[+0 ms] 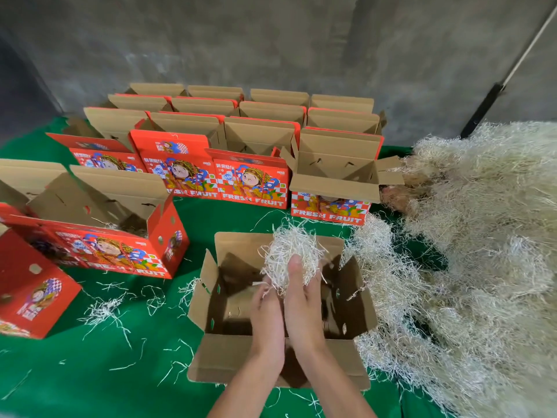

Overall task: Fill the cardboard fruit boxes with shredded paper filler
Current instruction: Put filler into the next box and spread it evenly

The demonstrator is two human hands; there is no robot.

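Both hands over the open box point(211, 300) nearest the wearer. Left hand point(266, 309) and right hand point(304, 300) cup one clump of shredded paper point(291, 254) between them, fingers curled around its underside; clump sits above the box mouth, toward the far wall. Box interior looks nearly bare.

Step judged: lower and release the clump. Do well: bring hands below rim before parting them, then spread filler to the corners (loose strands already litter the green counter point(90, 372)).

Edges: side flaps stand up left and right; upright far flap close behind clump. Big filler heap point(482, 251) touches box's right side. Printed box point(99, 248) near left. Open room lies straight above
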